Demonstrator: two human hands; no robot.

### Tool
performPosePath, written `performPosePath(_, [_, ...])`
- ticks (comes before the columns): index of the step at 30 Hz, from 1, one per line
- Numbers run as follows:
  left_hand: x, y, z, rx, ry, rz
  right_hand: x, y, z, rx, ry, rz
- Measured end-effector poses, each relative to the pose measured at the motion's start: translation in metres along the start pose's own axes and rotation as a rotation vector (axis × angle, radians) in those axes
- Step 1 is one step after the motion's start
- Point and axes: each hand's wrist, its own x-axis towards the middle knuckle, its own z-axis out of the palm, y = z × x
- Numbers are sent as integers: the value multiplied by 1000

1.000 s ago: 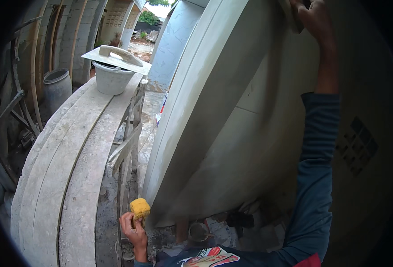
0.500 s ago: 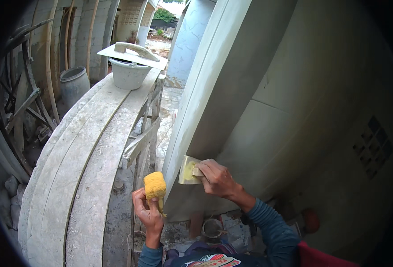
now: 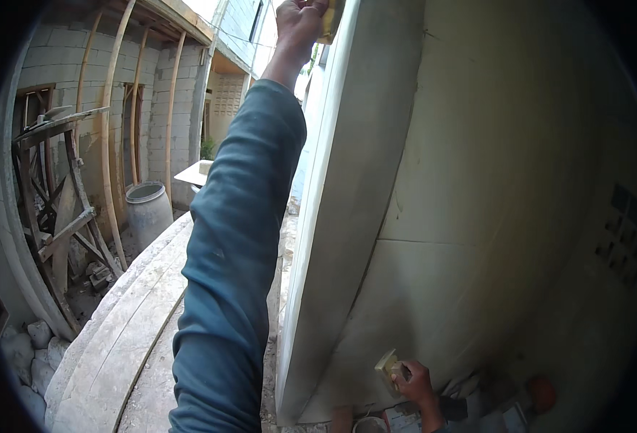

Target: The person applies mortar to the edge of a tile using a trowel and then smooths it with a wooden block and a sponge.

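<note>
My left hand [image 3: 297,29] is raised to the top of the view, closed around a yellow sponge [image 3: 330,23] at the pale edge of the plastered pillar [image 3: 358,159]. Part of the hand and sponge is cut off by the upper border. Low on the right, my right hand [image 3: 416,382] grips a small plastering float [image 3: 387,369] by its handle. That float is beside the smooth grey wall [image 3: 441,281]; whether it touches cannot be made out.
A dusty plank scaffold [image 3: 120,346] runs along the left, partly behind my left sleeve. Behind it stand a grey barrel [image 3: 149,213], a wooden trestle [image 3: 62,195] and propped poles [image 3: 107,115]. A bucket [image 3: 370,424] sits low near the wall.
My left hand has gone from chest height up to the pillar's upper edge with the sponge. My right hand and float have left the pillar edge and are lower, farther right. The view has tilted up.
</note>
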Motion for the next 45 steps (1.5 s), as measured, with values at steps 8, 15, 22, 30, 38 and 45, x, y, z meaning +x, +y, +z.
performPosePath(8, [-187, 2, -63, 52, -211, -260, -60, 45, 10, 200, -91, 392])
performPosePath(15, [-450, 19, -161, 228, -150, -718, 43, -29, -77, 60, 181, -55])
performPosePath(22, [-249, 36, -117, 150, 225, -242, 210, -254, -195, -213, 500, -796])
performPosePath(30, [81, 104, 19, 959, 2, 1255, 218, -303, -208, -94, 523, -977])
performPosePath(38, [79, 83, 54, 682, -737, 595, 205, -220, -207, -92, 492, -747])
performPosePath(45, [-159, 87, -26, 927, -604, 424, 183, -197, -183, -56, 488, -736])
